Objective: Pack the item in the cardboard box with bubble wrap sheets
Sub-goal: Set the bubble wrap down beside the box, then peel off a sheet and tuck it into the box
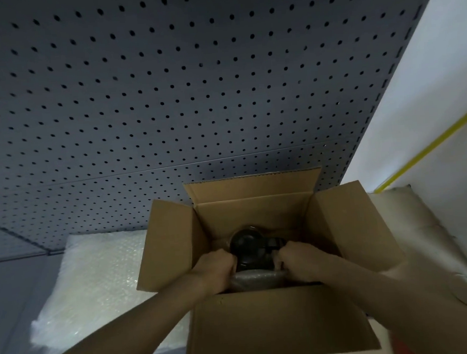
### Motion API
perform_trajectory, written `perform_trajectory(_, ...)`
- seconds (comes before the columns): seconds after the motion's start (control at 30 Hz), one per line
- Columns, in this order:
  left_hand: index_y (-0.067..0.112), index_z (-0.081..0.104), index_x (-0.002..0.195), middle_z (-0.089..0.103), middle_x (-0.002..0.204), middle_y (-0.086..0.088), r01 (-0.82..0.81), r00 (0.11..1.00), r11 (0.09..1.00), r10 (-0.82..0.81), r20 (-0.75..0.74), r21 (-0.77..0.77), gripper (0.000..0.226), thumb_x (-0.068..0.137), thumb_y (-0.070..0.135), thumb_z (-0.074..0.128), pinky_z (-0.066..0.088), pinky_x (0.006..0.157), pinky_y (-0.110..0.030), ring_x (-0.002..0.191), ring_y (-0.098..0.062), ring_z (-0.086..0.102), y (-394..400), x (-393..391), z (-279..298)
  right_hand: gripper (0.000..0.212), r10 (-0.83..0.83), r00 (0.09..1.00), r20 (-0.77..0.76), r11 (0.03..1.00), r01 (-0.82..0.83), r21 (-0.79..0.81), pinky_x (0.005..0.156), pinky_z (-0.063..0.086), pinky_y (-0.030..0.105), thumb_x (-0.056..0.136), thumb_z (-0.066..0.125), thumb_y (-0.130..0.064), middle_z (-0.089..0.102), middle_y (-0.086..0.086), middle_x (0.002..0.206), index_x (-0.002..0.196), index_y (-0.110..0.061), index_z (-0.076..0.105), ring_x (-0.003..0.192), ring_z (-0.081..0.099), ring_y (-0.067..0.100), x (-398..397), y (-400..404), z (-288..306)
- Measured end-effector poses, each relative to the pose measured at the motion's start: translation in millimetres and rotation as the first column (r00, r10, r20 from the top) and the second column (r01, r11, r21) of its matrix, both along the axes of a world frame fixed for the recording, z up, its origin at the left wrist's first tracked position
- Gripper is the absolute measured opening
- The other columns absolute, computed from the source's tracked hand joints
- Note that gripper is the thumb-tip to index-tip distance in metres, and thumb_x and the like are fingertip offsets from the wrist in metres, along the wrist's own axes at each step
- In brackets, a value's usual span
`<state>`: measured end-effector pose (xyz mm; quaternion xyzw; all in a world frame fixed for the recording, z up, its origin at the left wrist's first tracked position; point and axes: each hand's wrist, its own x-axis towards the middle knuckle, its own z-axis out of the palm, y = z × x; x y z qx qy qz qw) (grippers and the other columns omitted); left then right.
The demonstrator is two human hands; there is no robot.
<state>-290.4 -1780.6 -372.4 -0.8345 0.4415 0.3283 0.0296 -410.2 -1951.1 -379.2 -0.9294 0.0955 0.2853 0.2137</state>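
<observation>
Fingers: both sets are curled shut around a dark item (pixel 255 248) down inside the box; the left hand (pixel 215 266) grips its left side, the right hand (pixel 302 263) its right side.
Item: black, rounded and glossy, sitting low in the middle of the box between the two hands; its exact shape is too dark to tell.
Wrap on the item: a band of bubble wrap (pixel 257 279) shows just below the hands, against the near wall of the box, looking grey over something dark.
Box: a brown cardboard box (pixel 278 325) stands open with all four flaps up or splayed outward; the far flap stands upright, the left and right flaps lean out to the sides, and the near flap hangs towards the person.
Arms: both bare forearms reach in over the near edge of the box.
Bubble wrap sheets: a pale stack (pixel 96 280) lies flat just left of the box, partly hidden under the left flap.
Worktop: the box and the sheets rest on it; its surface shows at the lower left (pixel 12 316).
Right side: a pale cushioned pad (pixel 412 228) lies beside the box.
Background: a grey pegboard (pixel 165 85) rises behind the box; a white wall (pixel 442 93) with a yellow stripe (pixel 429 146) stands to the right.
</observation>
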Motion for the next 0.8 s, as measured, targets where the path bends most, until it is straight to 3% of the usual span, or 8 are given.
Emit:
perform_trajectory(0.17, 0.019, 0.064, 0.105, 0.062, 0.114, -0.004, -0.034, 0.998, 0.999, 0.035, -0.053, 0.021, 0.019, 0.093, 0.018, 0.050, 0.050, 0.088, -0.032, 0.100, -0.020, 0.060, 2.0, 3.1, 2.0, 0.034, -0.031, 0.999, -0.041, 0.999, 0.032, 0.016, 0.095, 0.046, 0.030, 0.093, 0.048, -0.011, 0.060, 0.005, 0.129, 0.123, -0.018, 0.063, 0.113, 0.058, 0.022, -3.0, -5.9, -4.0)
perform_trajectory(0.33, 0.024, 0.061, 0.116, 0.061, 0.120, 0.000, -0.009, 0.999, 1.000, 0.008, -0.052, -0.009, 0.029, 0.088, 0.021, 0.060, 0.050, 0.086, -0.029, 0.105, -0.018, 0.060, 5.6, 7.7, 21.3, 0.039, -0.055, 0.997, -0.062, 0.998, 0.057, 0.024, 0.103, 0.043, 0.031, 0.093, 0.053, -0.014, 0.052, 0.005, 0.137, 0.132, -0.017, 0.053, 0.121, 0.052, 0.020, -5.2, -15.4, 14.4)
perform_trajectory(0.5, 0.024, 0.057, 0.120, 0.061, 0.120, 0.000, -0.073, 0.997, 0.991, 0.071, -0.020, -0.108, 0.041, 0.081, 0.020, 0.071, 0.051, 0.092, -0.033, 0.108, -0.016, 0.058, 11.3, 11.0, 47.5, 0.045, -0.033, 0.999, -0.033, 0.999, 0.034, 0.013, 0.098, 0.048, 0.034, 0.088, 0.063, -0.021, 0.055, 0.002, 0.127, 0.131, -0.018, 0.051, 0.114, 0.055, 0.020, 1.4, -7.7, 40.2)
perform_trajectory(0.57, 0.024, 0.057, 0.120, 0.061, 0.118, 0.001, -0.050, 0.997, 0.986, 0.058, 0.049, -0.161, 0.040, 0.082, 0.021, 0.069, 0.049, 0.090, -0.032, 0.107, -0.015, 0.057, 16.0, 13.5, 64.8, 0.050, -0.060, 0.998, -0.007, 0.997, 0.061, 0.045, 0.099, 0.047, 0.034, 0.085, 0.067, -0.021, 0.056, 0.002, 0.128, 0.132, -0.018, 0.051, 0.115, 0.055, 0.019, 7.0, -2.4, 54.0)
perform_trajectory(0.67, 0.026, 0.054, 0.126, 0.060, 0.120, 0.003, 0.037, 0.964, 0.981, 0.016, 0.265, -0.193, 0.043, 0.085, 0.026, 0.067, 0.048, 0.090, -0.031, 0.107, -0.014, 0.056, 25.9, 24.9, 94.7, 0.050, -0.084, 0.994, 0.069, 0.995, 0.080, 0.061, 0.097, 0.046, 0.031, 0.087, 0.066, -0.020, 0.055, 0.001, 0.130, 0.134, -0.019, 0.050, 0.114, 0.056, 0.018, 19.9, 8.6, 77.9)
perform_trajectory(0.8, 0.027, 0.057, 0.122, 0.061, 0.123, 0.003, 0.038, 0.900, 0.963, 0.082, 0.427, -0.266, 0.032, 0.091, 0.018, 0.051, 0.048, 0.090, -0.032, 0.106, -0.017, 0.059, 49.4, 44.0, 126.9, 0.046, -0.067, 0.977, 0.201, 0.996, 0.076, -0.037, 0.101, 0.044, 0.032, 0.088, 0.064, -0.023, 0.056, 0.001, 0.134, 0.132, -0.019, 0.053, 0.120, 0.053, 0.018, 38.8, 33.4, 105.5)
